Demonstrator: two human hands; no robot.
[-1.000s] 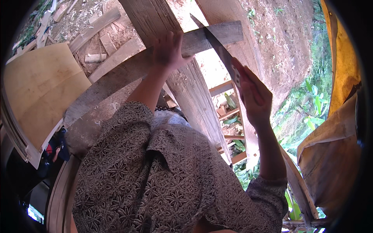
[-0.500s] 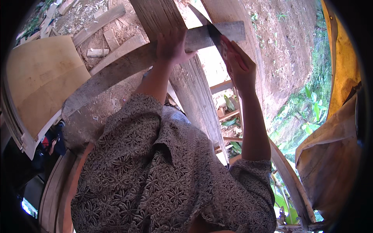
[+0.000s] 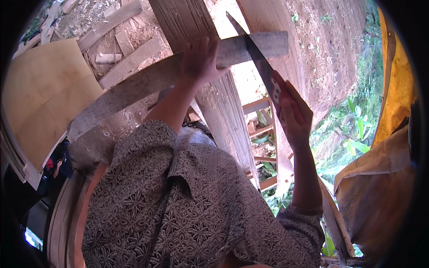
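A grey wooden board (image 3: 134,87) lies crosswise over a thick weathered beam (image 3: 184,21). My left hand (image 3: 199,62) grips the board where it crosses the beam, fingers over its far side and thumb along its near edge. To the right, my right hand (image 3: 296,117) is closed around the red handle of a handsaw (image 3: 259,57). The dark blade slants across the board near its right end, with the tip sticking out past the far edge. How deep the teeth sit in the wood cannot be made out.
Another wide plank (image 3: 263,18) runs beside the beam on the right. Offcuts and sawdust cover the ground at far left, near a pale curved-looking sheet (image 3: 51,80). Wooden slats (image 3: 261,129) show below. A yellow tarp (image 3: 397,76) hangs at far right. A person's hand (image 3: 58,167) appears at left.
My right hand has drawn the saw back toward me and to the right, so the handle is farther from the board. My left hand keeps its place on the board.
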